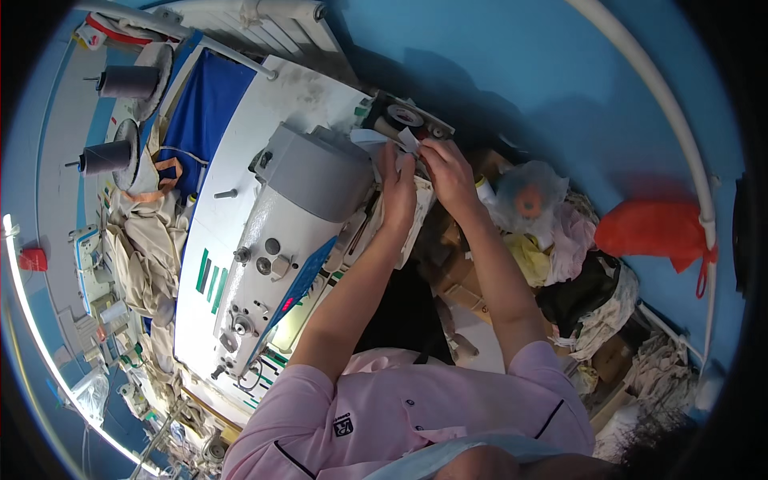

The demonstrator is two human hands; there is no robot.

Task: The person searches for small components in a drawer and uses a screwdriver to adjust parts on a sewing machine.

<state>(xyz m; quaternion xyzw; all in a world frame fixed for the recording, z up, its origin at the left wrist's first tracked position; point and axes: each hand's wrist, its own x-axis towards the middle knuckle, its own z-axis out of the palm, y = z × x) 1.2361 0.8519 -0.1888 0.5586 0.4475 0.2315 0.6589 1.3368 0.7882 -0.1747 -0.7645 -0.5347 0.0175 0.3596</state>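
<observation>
Both my hands are at the far right end of the sewing machine's table. A small white slip [409, 141], paper or label-like, stands up between my fingertips. My right hand [450, 178] pinches it from the right with bent fingers. My left hand [395, 190] has its fingers closed at the slip's lower left edge; their inner side is hidden. Left of these fingertips lies a pale, curved strip [368, 138]. Just behind the hands is a roll of tape [404, 117] in a dark holder. The grey-and-white sewing machine [312, 172] stands left of my left forearm.
A blue wall [496, 72] rises beyond the table. Cardboard boxes, bags and a heap of cloth [572, 248] lie to the right. A red cloth [648, 232] hangs on a white pipe [696, 160]. Thread cones [128, 82] and beige fabric [144, 248] are at the left.
</observation>
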